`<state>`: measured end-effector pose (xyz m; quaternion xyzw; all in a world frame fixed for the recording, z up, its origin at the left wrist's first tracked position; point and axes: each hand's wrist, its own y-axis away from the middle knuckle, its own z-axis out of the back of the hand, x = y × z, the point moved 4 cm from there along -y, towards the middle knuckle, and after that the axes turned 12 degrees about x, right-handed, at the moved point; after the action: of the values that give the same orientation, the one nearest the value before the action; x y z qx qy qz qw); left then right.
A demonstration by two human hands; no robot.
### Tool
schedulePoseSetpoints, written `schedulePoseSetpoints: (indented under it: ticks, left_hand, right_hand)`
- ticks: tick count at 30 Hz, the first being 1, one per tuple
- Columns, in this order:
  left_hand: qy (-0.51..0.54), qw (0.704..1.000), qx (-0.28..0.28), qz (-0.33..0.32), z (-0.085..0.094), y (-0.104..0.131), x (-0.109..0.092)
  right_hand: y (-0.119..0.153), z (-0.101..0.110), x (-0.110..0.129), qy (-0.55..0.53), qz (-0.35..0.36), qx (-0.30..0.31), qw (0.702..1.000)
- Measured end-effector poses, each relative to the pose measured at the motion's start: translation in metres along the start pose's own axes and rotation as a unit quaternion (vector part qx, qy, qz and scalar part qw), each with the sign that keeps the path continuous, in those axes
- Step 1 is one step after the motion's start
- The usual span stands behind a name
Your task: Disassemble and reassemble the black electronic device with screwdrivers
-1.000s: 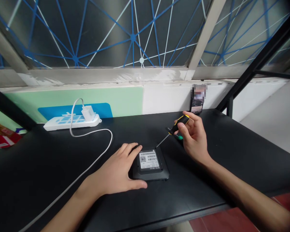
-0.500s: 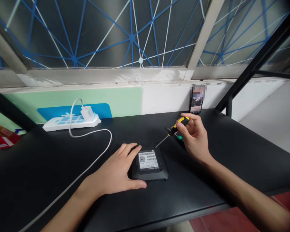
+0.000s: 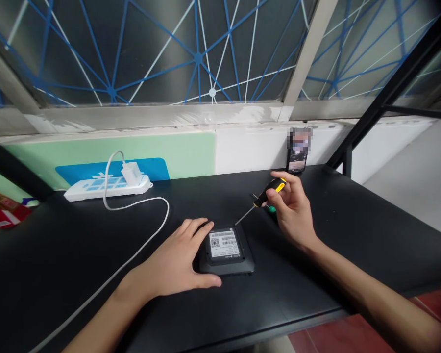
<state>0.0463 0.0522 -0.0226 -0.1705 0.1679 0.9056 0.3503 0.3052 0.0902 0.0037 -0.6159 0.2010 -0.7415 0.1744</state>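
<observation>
Black bench [image 3: 334, 235] by the window: the little black box [image 3: 227, 250] lies face down near its front edge, lid still on. My left hand [image 3: 176, 264] lies flat and open against it. My right hand [image 3: 292, 208] pinches the screwdriver [image 3: 262, 197], tip at its back corner.

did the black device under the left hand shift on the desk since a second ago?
No. The black device keeps its spot relative to the power strip; only the camera drifted.

Even daylight from the window [image 3: 198, 54], soft shadows, edges bowed and dark-cornered.
</observation>
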Motion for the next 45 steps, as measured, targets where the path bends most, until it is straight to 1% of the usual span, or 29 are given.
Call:
schedulePoseSetpoints:
  ticks: [2,5,9,13,17,20,27,35,40,45]
  left_hand:
    - [0.000,1.000,0.001,0.001,-0.0003,0.0000,0.0006]
    - [0.001,1.000,0.001,0.002,-0.0010,-0.0005,0.0012]
    - [0.004,1.000,0.004,0.006,-0.0019,-0.0011,0.0015]
    - [-0.001,1.000,0.010,0.007,-0.0022,-0.0008,0.0014]
    - [0.002,1.000,-0.003,-0.007,-0.0015,0.0000,0.0020]
    - [0.002,1.000,-0.010,-0.015,-0.0019,0.0002,0.0030]
    - [-0.005,1.000,-0.006,-0.015,-0.0029,-0.0014,0.0035]
    - [-0.003,1.000,-0.010,-0.016,-0.0020,-0.0008,0.0029]
    - [-0.001,1.000,-0.003,-0.008,-0.0015,0.0004,0.0027]
    - [-0.001,1.000,0.005,-0.003,-0.0004,-0.0004,0.0010]
  right_hand:
    - [-0.0001,0.0010,-0.0012,0.004,0.001,-0.001,1.000]
    - [0.0007,0.0011,-0.0053,-0.040,-0.002,0.009,0.999]
    - [0.0026,-0.0001,-0.0090,-0.084,-0.027,0.019,0.996]
    - [0.0028,-0.0016,-0.0057,-0.070,-0.012,0.018,0.997]
    - [0.0003,-0.0012,-0.0035,-0.041,0.011,0.003,0.999]
    - [-0.0017,0.0006,-0.0048,-0.025,0.010,-0.005,1.000]
    - [0.0003,-0.0002,-0.0101,-0.076,-0.024,0.018,0.997]
    - [-0.0017,-0.0029,-0.0091,-0.058,0.000,0.009,0.998]
    - [-0.0002,-0.0025,-0.0104,-0.058,-0.018,0.022,0.998]
    - [0.0012,-0.0029,-0.0086,-0.035,-0.029,0.039,0.998]
